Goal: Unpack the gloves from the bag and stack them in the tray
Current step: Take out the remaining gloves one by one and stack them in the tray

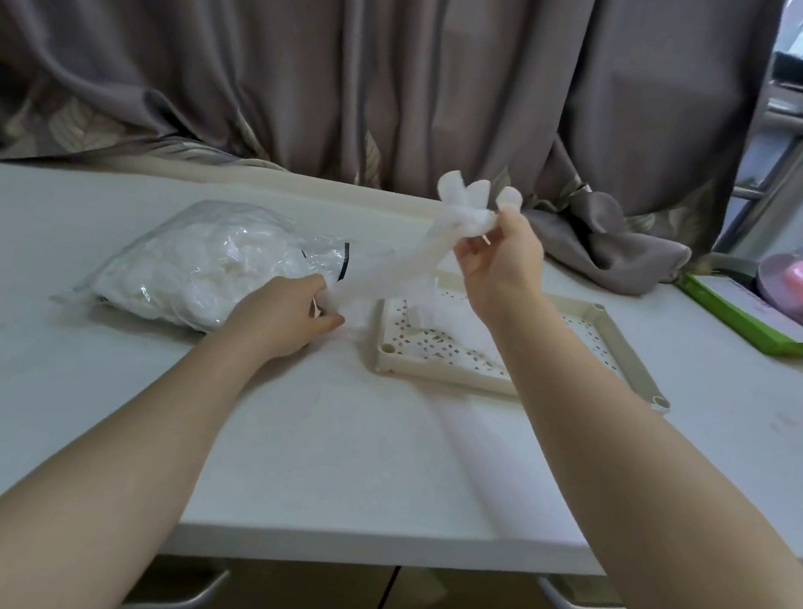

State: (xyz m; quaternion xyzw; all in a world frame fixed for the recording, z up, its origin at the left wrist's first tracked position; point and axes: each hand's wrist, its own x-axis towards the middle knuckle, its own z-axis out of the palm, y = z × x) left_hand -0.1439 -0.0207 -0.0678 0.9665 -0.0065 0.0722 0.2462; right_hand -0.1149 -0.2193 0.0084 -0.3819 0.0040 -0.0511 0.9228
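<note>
White, thin and half see-through, the glove point(396, 263) hangs stretched between my two hands above the table point(373, 451). My left hand point(288, 316) pinches its cuff just beside the bag's point(204, 262) open mouth, while my right hand point(499, 260) grips it below its stubby finger ends, raised over the tray point(629, 350); I judge this pull straightens it for stacking. More crumpled gloves fill the clear bag, and a few pale ones already lie in the perforated tray.
</note>
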